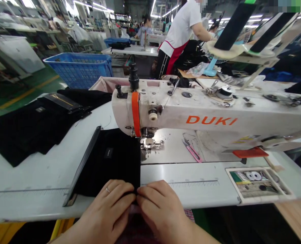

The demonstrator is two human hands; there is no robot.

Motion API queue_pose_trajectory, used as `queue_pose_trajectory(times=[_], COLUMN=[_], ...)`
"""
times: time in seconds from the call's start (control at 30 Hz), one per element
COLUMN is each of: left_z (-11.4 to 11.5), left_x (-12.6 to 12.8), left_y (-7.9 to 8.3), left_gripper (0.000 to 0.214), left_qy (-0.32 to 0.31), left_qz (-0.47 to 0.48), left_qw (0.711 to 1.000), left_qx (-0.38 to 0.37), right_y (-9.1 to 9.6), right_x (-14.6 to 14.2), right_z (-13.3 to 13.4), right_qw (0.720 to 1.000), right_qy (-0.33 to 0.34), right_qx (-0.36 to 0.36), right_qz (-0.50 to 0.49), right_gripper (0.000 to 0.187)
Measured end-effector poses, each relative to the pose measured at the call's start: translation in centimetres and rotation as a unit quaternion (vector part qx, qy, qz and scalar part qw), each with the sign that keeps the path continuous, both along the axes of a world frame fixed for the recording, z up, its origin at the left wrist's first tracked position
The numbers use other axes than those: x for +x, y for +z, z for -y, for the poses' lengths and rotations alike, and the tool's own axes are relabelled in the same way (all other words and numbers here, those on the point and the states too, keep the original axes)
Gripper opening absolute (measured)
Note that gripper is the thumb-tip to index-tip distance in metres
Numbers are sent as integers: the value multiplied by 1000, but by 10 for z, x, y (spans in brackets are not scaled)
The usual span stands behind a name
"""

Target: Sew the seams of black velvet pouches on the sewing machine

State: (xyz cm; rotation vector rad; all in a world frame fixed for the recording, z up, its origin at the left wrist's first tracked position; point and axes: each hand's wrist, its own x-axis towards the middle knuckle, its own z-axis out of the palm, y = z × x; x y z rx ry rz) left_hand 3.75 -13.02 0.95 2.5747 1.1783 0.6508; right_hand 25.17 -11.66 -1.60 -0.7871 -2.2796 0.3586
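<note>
A black fabric panel (114, 169) with a small label lies flat on the sewing table, its right edge beside the presser foot (151, 144) of the sewing machine (181, 112). A dark zipper strip (82, 162) runs along the panel's left side. At the panel's near right corner, my left hand (111, 205) pinches the cloth; a ring is on one finger. Touching the same corner from the right, my right hand (160, 205) has its fingers closed on the edge. My fingertips nearly meet there, and the thumbs are mostly hidden.
Pink-handled thread snips (192, 149) lie right of the needle area. More black pieces (38, 122) are piled at the left. A bobbin tray (259, 183) is set into the table at right. Behind stand a blue basket (81, 67) and a co-worker (178, 34) bending over dark cloth.
</note>
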Motion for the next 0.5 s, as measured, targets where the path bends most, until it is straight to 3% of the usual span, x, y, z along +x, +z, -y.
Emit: queue_pose_trajectory(times=[0.23,0.5], left_z=[-32,-72], left_x=[-7,-5], left_y=[3,9], left_gripper=[33,25], left_qy=[-37,-46], left_qz=[-36,-7], left_qw=[999,999], left_qx=[9,15], right_y=[4,21], right_x=[2,4], right_z=[-18,-50], right_qw=[998,992], right_qy=[-11,1], right_qx=[-15,-6], right_qz=[53,128], right_gripper=[19,24])
